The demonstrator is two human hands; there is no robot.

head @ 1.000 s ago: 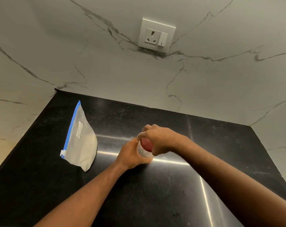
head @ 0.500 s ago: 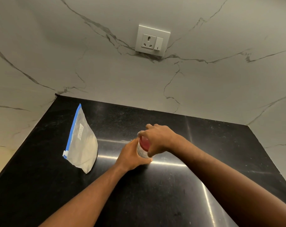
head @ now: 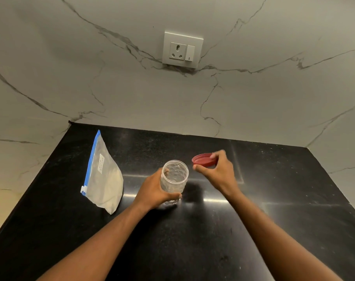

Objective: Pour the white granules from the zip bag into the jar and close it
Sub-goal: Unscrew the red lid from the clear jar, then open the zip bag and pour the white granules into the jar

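Observation:
A clear textured plastic jar (head: 175, 175) stands upright and uncovered on the black counter (head: 192, 240), empty as far as I can see. My left hand (head: 152, 190) wraps around its left side. My right hand (head: 218, 171) holds the red lid (head: 204, 159) by its rim, just to the right of the jar's mouth and slightly above it, underside tilted towards me. The zip bag (head: 104, 179) with white granules and a blue zip strip lies to the left of the jar, untouched, its zip looking shut.
A marble wall rises behind the counter, with a white socket and switch plate (head: 182, 50) above. The counter's left edge runs diagonally near the bag. Bare black surface lies to the right of and in front of the jar.
My right hand has taken the red lid off the jar and moved it to the right. The left hand still holds the jar. The bag has not moved.

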